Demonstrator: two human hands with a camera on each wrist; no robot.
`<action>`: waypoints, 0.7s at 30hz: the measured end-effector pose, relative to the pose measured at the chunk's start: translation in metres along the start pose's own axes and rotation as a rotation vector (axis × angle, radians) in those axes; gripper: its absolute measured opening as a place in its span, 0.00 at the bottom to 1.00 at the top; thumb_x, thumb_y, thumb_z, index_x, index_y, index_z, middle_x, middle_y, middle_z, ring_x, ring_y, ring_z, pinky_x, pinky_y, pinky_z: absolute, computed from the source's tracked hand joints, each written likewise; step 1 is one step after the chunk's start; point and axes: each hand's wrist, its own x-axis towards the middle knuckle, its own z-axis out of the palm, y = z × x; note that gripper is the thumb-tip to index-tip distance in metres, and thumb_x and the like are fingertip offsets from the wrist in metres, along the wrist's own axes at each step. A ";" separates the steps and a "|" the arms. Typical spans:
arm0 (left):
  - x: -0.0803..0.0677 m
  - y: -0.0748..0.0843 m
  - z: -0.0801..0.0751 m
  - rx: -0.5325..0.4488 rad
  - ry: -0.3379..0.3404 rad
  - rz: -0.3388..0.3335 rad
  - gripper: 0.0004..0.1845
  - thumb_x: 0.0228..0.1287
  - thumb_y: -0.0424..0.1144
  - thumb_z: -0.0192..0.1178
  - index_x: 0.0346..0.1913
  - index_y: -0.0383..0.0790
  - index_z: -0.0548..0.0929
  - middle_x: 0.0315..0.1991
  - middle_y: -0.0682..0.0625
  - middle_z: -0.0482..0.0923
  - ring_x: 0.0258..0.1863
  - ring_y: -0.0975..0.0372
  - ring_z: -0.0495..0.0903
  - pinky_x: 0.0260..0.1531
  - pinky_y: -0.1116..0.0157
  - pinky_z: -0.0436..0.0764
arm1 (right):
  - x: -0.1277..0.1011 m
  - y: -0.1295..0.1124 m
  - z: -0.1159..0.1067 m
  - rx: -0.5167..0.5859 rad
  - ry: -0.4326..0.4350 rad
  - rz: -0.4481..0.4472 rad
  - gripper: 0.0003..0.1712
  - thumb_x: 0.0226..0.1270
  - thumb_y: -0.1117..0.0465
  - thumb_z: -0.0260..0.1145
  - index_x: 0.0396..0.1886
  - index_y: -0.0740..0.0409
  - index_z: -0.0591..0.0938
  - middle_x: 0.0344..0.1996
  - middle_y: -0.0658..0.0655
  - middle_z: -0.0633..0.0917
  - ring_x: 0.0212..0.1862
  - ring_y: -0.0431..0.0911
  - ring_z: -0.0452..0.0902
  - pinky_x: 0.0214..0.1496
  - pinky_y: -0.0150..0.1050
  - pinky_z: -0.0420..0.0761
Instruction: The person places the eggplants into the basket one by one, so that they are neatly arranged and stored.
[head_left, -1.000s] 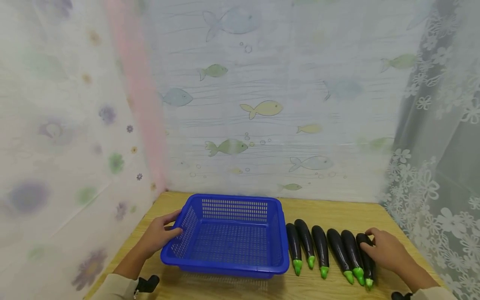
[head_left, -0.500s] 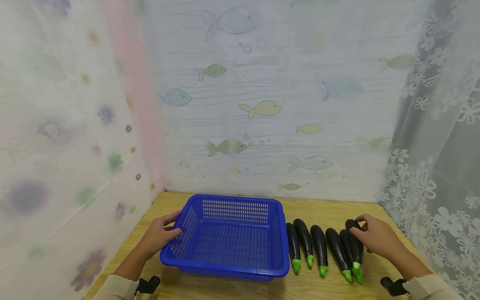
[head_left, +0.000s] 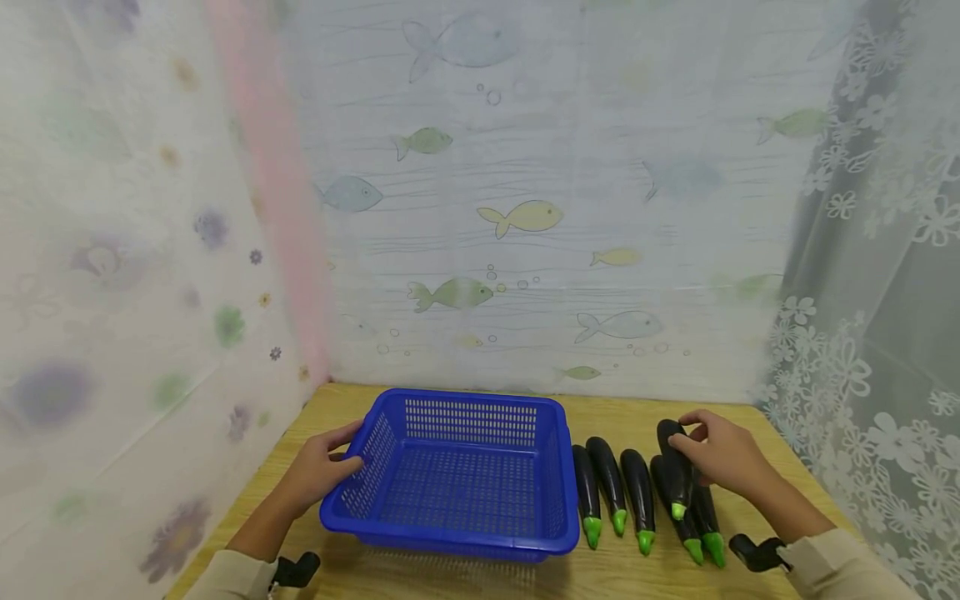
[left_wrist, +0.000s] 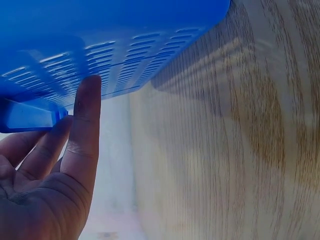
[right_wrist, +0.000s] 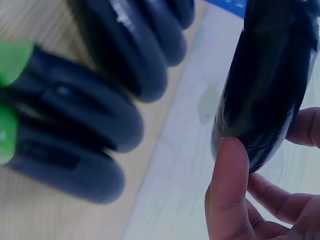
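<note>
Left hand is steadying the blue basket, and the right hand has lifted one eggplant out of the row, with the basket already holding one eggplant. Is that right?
Not quite: the blue basket holds nothing, as the head view shows. The rest stands: the left hand rests on the basket's side, and the right hand holds one eggplant above the others in the row.

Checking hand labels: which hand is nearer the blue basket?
Left. The left hand touches the blue basket's left wall; the right hand is off to its right, holding an eggplant.
</note>
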 end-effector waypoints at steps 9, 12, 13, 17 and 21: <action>-0.002 0.003 0.001 0.026 0.007 0.012 0.38 0.70 0.36 0.65 0.80 0.37 0.64 0.75 0.31 0.66 0.66 0.33 0.76 0.50 0.47 0.87 | 0.006 -0.025 0.010 0.064 -0.021 -0.027 0.36 0.77 0.47 0.63 0.72 0.67 0.69 0.52 0.71 0.82 0.29 0.46 0.84 0.31 0.46 0.88; -0.002 0.003 0.001 0.026 0.010 0.010 0.38 0.69 0.36 0.65 0.79 0.37 0.64 0.75 0.31 0.66 0.65 0.33 0.76 0.50 0.46 0.87 | 0.010 -0.031 0.014 0.084 -0.030 -0.039 0.36 0.76 0.47 0.64 0.72 0.66 0.70 0.53 0.71 0.81 0.29 0.46 0.85 0.31 0.47 0.88; -0.002 0.003 0.001 0.031 0.011 0.010 0.38 0.70 0.36 0.65 0.79 0.37 0.64 0.75 0.31 0.66 0.65 0.33 0.76 0.50 0.46 0.87 | 0.011 -0.033 0.016 0.089 -0.032 -0.041 0.35 0.76 0.47 0.64 0.72 0.65 0.70 0.54 0.71 0.81 0.29 0.47 0.85 0.31 0.47 0.88; -0.001 0.002 0.001 0.042 0.020 -0.006 0.37 0.70 0.36 0.64 0.80 0.38 0.64 0.76 0.32 0.66 0.66 0.33 0.76 0.51 0.46 0.86 | 0.016 -0.046 0.022 0.117 -0.035 -0.044 0.35 0.75 0.48 0.65 0.72 0.64 0.71 0.55 0.71 0.81 0.31 0.48 0.87 0.32 0.47 0.89; 0.000 0.002 0.002 0.042 0.023 -0.016 0.37 0.70 0.37 0.64 0.80 0.39 0.64 0.76 0.32 0.66 0.66 0.33 0.76 0.49 0.46 0.87 | 0.020 -0.060 0.031 0.137 -0.034 -0.050 0.33 0.74 0.49 0.66 0.70 0.63 0.73 0.53 0.69 0.82 0.36 0.48 0.87 0.31 0.46 0.89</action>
